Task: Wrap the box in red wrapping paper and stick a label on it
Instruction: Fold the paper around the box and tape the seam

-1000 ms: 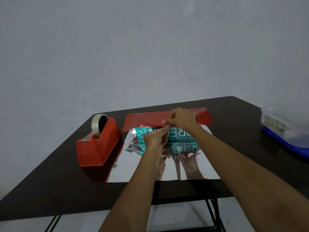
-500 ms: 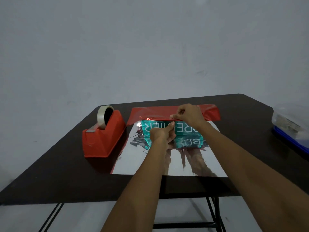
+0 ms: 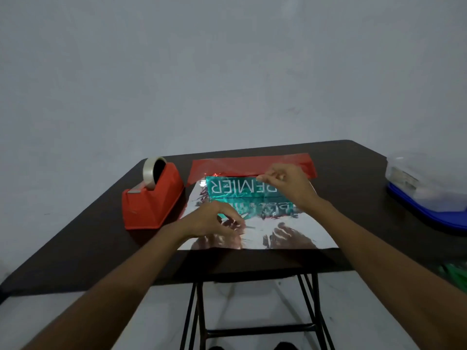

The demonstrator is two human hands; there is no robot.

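Silver, mirror-bright, the inner side of the wrapping paper point(image 3: 278, 231) lies spread flat on the dark table point(image 3: 101, 236), centre frame. Its far edge is turned over, and that shows as a red flap point(image 3: 240, 166) running across above the box. And there's the box point(image 3: 235, 188), teal, white lettering reading upside down, lying on the sheet just under that flap, with its reflection smeared on the foil below.

Right grip point(image 3: 285, 184) is up at the box's upper right corner, thumb and forefinger pinched together on the edge of the red flap. Left grip point(image 3: 209, 221) hangs low over the silver sheet at the box's lower left, fingers loosely curled, holding nothing; I can't tell whether they touch the paper.

Left of the sheet, a red tape dispenser point(image 3: 151, 203) with its roll point(image 3: 151, 173). At the far right edge of the frame, a clear plastic container point(image 3: 424, 183) sits on a blue base point(image 3: 429, 218).
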